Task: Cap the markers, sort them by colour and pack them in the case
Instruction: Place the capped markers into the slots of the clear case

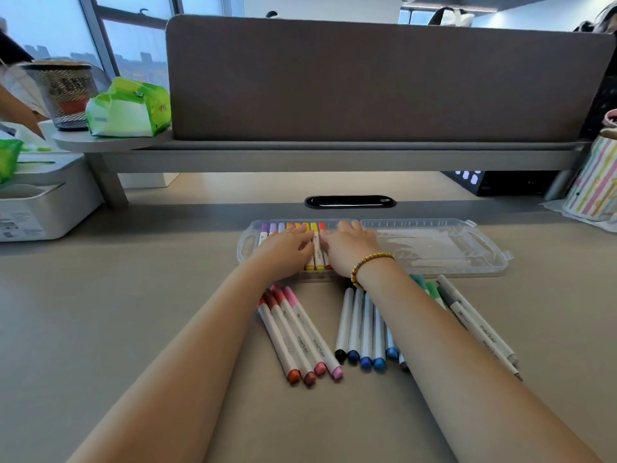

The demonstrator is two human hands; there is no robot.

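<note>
A clear plastic case lies open on the desk, its lid folded out to the right. Several capped markers in purple, orange, yellow and red lie side by side in the case. My left hand and my right hand rest flat on those markers, fingers spread and touching them. On the desk nearer me lie a red and pink group, a black and blue group, and green and grey markers partly hidden by my right forearm.
A grey partition on a shelf rises behind the case. A black cable slot sits just beyond it. A white storage box stands at the left, a striped cup at the right, and a mesh pen holder with a green tissue pack on the shelf.
</note>
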